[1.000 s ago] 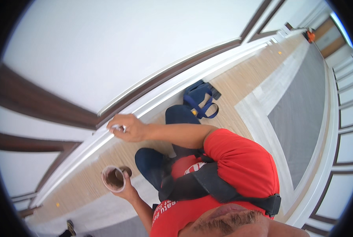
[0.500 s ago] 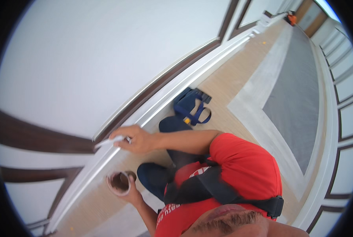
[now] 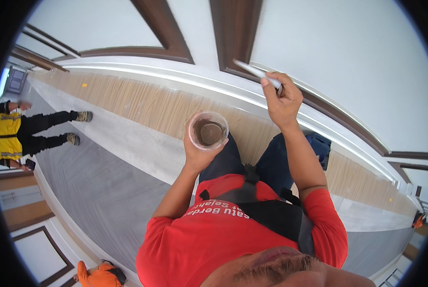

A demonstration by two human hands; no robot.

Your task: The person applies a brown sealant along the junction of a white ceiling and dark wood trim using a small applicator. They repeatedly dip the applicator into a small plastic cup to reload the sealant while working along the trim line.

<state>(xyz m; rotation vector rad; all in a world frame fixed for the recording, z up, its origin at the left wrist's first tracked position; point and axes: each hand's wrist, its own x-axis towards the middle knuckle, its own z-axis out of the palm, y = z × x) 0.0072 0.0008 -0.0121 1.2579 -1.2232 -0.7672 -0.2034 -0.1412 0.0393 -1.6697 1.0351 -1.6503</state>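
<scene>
My left hand is wrapped round a clear plastic cup, held upright above my knees. Brown paint coats the inside of the cup and lies in its bottom. Raised toward the wall, my right hand pinches a slim white paintbrush between thumb and fingers. The brush's tip overlaps the lower corner of a dark brown wall moulding; whether it touches cannot be made out. Another brown moulding runs low along the wall, behind my right hand.
A dark blue bag sits on the floor by my right knee. A white skirting follows the wall. One person in a yellow vest stands at far left; another in orange is at lower left. Grey flooring lies to my left.
My view has swung round to the left, bringing people into sight. The paintbrush has gone from the low moulding's end to near the corner of an upright one. Both hands keep their holds.
</scene>
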